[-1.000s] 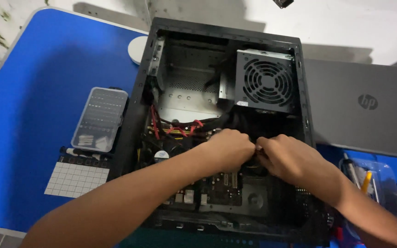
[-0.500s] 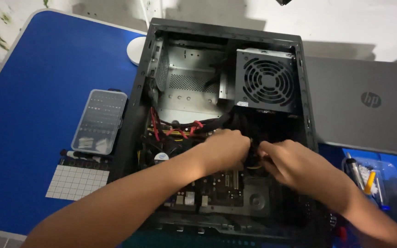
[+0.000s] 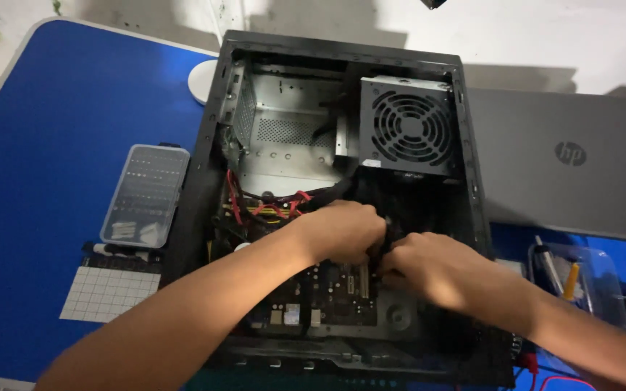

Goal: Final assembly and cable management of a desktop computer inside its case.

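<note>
An open black computer case (image 3: 204,166) lies flat on the blue table. Both my hands are inside it, over the motherboard (image 3: 327,297). My left hand (image 3: 342,230) and my right hand (image 3: 436,268) meet at the middle of the case, fingers closed around a bundle of black cables (image 3: 384,239) coming from the power supply (image 3: 407,127), which has a round fan grille. Red and yellow wires (image 3: 269,206) run just left of my left hand. What my fingertips pinch is hidden between the hands.
A closed grey laptop (image 3: 566,166) lies right of the case. A clear bit case (image 3: 146,195) and a white gridded mat (image 3: 106,293) sit left of it. A clear tool box (image 3: 577,282) with screwdrivers is at lower right. A white round object (image 3: 203,80) is behind the case.
Both hands have stayed together on the cables, shifting slightly. The view has dipped a little toward the case.
</note>
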